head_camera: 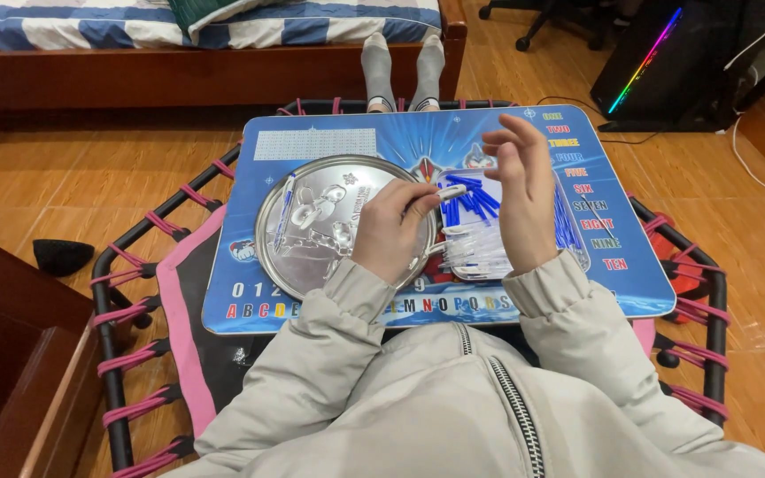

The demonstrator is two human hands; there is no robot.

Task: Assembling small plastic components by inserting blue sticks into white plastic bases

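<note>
1. Black round trampoline frame with pink elastic cords (126,292): stands on the orange wooden floor and carries the desk. A wooden bed with blue-and-white striped bedding (90,26) lies at the far side.
2. Blue rectangular printed lap desk (613,265): rests across the trampoline, in front of the seated person in a pale grey zipped jacket.
3. Round silver metal tray (312,230): sits on the left half of the desk. One blue-and-clear pen (285,208) lies in it near the left rim; the rest of the tray holds nothing that can be made out.
4. Clear rectangular plastic container (577,252): sits just right of the tray, touching or nearly touching it. It holds many blue pen parts and clear pen barrels (475,248), mostly unsorted.
5. Left hand (391,230): clenched over the right rim of the tray, grasping a small white pen piece (449,192) between the fingertips.
6. Right hand (524,195): raised above the container, fingers loosely spread, released, holding nothing visible.
7. Progress, as a judgement: early stage. One pen lies in the tray, one piece is in hand, and the bulk remains in the container.
</note>
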